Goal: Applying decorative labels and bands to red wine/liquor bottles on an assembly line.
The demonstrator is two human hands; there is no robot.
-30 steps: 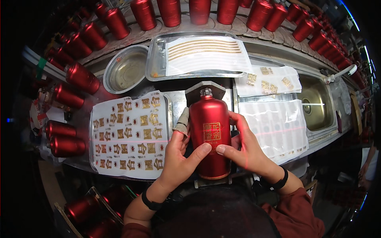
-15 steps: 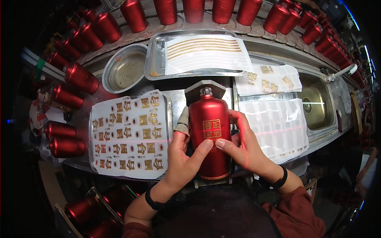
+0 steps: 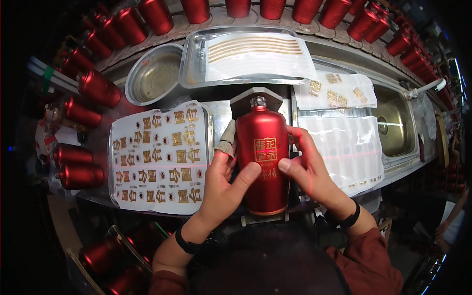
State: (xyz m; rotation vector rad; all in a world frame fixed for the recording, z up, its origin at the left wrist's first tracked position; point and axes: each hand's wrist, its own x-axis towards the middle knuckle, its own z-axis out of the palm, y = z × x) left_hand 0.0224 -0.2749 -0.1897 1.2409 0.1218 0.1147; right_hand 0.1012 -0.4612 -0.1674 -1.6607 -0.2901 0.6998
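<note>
A glossy red bottle (image 3: 262, 125) with a clear glass neck lies in front of me, its neck pointing away, on a metal stand (image 3: 275, 97). Its front carries a square gold emblem (image 3: 266, 149) with smaller gold lettering beneath. My left hand (image 3: 223, 184) is closed round the bottle's left side, its thumb on the front beside the lettering. A greyish cover (image 3: 225, 142) wraps one of its fingers. From the right, my right hand (image 3: 310, 169) grips the bottle too, thumb at the front edge and fingers along the side. The undersides of both grips are hidden.
Left lies a tray sheet (image 3: 155, 160) of gold character stickers. Behind stand a metal bowl (image 3: 156, 76) and a tray (image 3: 194, 64) with gold strips. Right are clear-film sheets (image 3: 339, 147), smaller gold stickers (image 3: 337, 98) and a sink (image 3: 393, 125). Red bottles (image 3: 236, 7) line the far conveyor.
My thumbs have drawn apart from the middle of the bottle's front, uncovering the small gold lettering under the emblem. Both hands stay on the bottle. The view has shifted slightly.
</note>
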